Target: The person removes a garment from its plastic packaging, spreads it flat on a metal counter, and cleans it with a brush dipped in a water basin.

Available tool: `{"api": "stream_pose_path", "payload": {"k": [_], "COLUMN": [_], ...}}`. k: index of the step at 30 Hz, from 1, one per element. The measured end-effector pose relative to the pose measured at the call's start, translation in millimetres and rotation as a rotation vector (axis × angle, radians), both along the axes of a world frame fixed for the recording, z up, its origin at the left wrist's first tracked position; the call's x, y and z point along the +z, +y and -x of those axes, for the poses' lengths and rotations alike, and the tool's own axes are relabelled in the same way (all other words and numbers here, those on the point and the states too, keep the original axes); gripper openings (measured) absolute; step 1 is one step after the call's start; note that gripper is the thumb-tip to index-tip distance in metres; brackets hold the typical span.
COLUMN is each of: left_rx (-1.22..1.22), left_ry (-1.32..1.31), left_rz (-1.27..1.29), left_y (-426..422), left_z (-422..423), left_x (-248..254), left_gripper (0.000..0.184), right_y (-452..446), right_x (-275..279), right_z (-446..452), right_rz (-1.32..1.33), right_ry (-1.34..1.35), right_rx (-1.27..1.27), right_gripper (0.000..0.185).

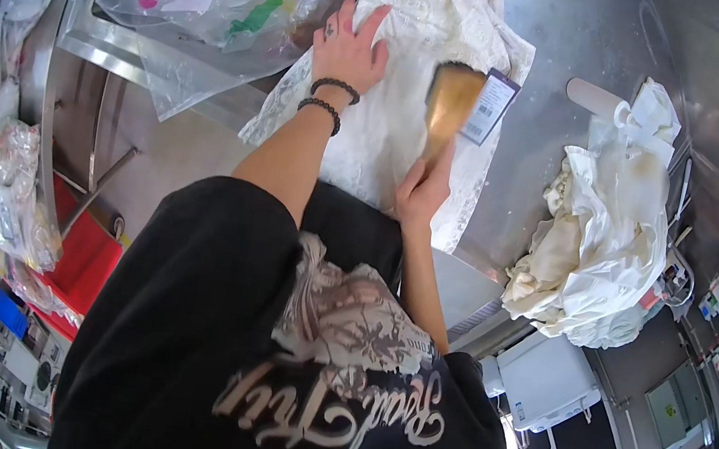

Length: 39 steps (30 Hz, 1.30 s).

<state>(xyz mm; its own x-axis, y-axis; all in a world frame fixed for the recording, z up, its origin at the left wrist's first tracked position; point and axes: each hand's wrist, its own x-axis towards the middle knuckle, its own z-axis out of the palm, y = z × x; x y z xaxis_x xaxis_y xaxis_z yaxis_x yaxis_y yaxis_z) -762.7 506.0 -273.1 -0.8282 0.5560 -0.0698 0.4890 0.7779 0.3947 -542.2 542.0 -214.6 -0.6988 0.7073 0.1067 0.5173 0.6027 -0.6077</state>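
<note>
A white patterned garment with a strap at its top lies spread on a metal table. On its upper left part my left hand rests flat, fingers spread, with two dark bead bracelets at the wrist. My right hand is closed round the handle of a wide wooden brush. The brush's dark bristle end is over the cloth, beside a printed barcode tag that lies on the garment's right side. Whether the bristles touch the cloth I cannot tell.
Clear plastic bags with pink and green markings cover the table's left. To the right, a crumpled white cloth heap hangs over the metal table edge, near a pale roller-like cylinder. A red container stands lower left.
</note>
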Motion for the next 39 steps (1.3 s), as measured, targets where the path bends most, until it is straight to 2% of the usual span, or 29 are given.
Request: {"api": "stream_pose_path", "payload": {"k": [2,6,7,11,12,16,23,26,32,39], "left_rx": [-0.005,-0.315,-0.309,-0.432,-0.443,-0.46,-0.464,-0.458,-0.437,-0.452], "left_ry": [-0.007,0.093,0.102,-0.066,-0.07,-0.059,-0.108,-0.124,-0.106,-0.116], "left_rz": [-0.038,0.051,0.051,-0.056,-0.058,0.109,0.139,0.241,0.216,0.22], "left_y": [-8,-22,-23,-28,-26,-23,-23,-18,-17,-19], "left_z": [2,-7,-9,-24,-22,-21,-27,-18,-18,-25], "left_x": [8,26,23,3,5,13,19,25,22,21], "left_gripper": [0.066,0.083,0.083,0.11,0.11,0.126,0.126,0.126,0.127,0.127], "right_y": [-6,-9,-7,-10,-11,-12,-1,-2,4,15], "right_x": [2,-5,-8,-11,-8,5,10,2,7,-6], "right_z": [-1,-16,-16,-17,-12,10,-17,-12,-1,-22], "right_rz": [-0.06,0.099,0.097,0.111,0.112,-0.008,-0.026,-0.074,-0.052,-0.099], "right_ry": [0.105,-0.171,-0.162,-0.409,-0.412,-0.412,-0.475,-0.416,-0.304,-0.437], "right_rx": [-0.038,-0.006,0.0,0.064,0.053,-0.001,0.038,0.147,0.081,0.085], "right_gripper": [0.057,0.061,0.061,0.063,0.063,0.064,0.062,0.061,0.06,0.061]}}
